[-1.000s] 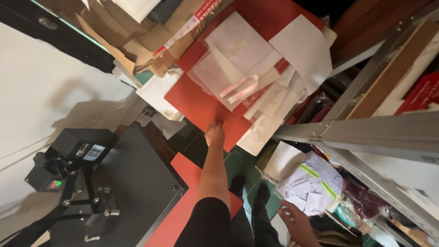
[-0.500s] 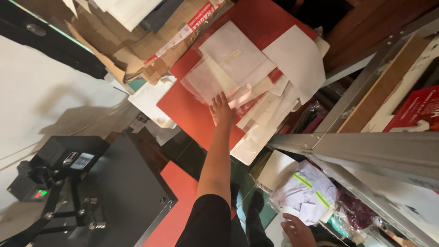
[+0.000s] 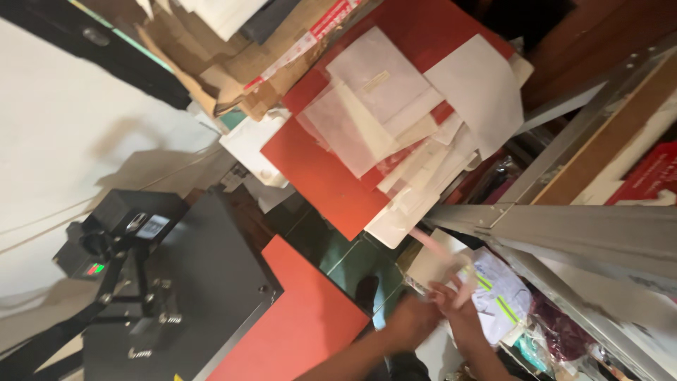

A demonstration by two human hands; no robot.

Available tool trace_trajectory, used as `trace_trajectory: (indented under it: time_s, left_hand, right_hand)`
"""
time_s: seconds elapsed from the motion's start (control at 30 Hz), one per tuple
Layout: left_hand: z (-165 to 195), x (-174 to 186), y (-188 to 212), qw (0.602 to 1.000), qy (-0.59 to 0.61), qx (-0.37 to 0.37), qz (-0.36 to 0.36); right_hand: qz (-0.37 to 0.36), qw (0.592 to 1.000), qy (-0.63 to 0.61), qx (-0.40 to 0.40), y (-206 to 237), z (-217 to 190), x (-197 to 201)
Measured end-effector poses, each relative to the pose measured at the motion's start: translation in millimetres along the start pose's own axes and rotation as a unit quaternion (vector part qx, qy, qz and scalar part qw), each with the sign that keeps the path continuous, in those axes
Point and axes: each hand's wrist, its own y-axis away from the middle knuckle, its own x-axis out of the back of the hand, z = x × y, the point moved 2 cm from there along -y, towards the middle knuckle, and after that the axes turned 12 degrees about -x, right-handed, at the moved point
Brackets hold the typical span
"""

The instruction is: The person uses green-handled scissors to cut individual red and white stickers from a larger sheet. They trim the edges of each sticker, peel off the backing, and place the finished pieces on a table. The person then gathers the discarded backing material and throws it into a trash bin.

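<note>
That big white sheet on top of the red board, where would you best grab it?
Probably by the lower corner of the white sheet, where it overhangs the red board toward the metal shelf frame. That edge sticks out free, so fingers could pinch it from below; its other sides lie flat against other papers.

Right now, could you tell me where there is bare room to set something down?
The bare lower corner of the red board, below the paper sheets, is free, as is the red pad beside the black heat press. The shelf by both hands is crowded.
</note>
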Motion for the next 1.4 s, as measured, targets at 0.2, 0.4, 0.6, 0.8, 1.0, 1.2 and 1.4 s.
trace_trajectory:
  time_s: [0.2,0.4,0.6,0.8,1.0,1.2,1.4]
  left_hand:
    - [-61.6,40.7,-15.2,0.979,0.123,0.164,0.007]
    - [-155.4,142.4,-47.5,0.839,-0.241,0.347,0.342]
    - [-176.1,145.1,-61.5,0.804,-0.295,0.426,0.292]
    - [-193.5,135.8,-60.1,0.784,-0.328,0.456,0.266]
    - [-204.2,144.5,-69.0,0.794,-0.361,0.46,0.165]
    - [-188.3,144.1,-95.4,0.865,-0.158,0.374,0.294]
    - [-200.8,145.6,-113.6,0.768,-0.08,0.507,0.382]
  right_hand:
    - [0.138,0.972,0.184,0.05,-3.7,-7.4,0.1]
    - [0.194,0.93,0.305,-0.069,21.0,-1.4,22.9]
    - [0.178,0.95,0.254,0.002,35.2,8.8,38.7]
    - [0.194,0.941,0.276,-0.027,43.2,20.2,46.5]
    - [0.188,0.951,0.246,-0.03,40.4,30.3,41.4]
    - [0.151,0.96,0.234,-0.006,40.7,28.4,30.4]
    - [0.147,0.952,0.268,-0.007,38.5,22.3,17.0]
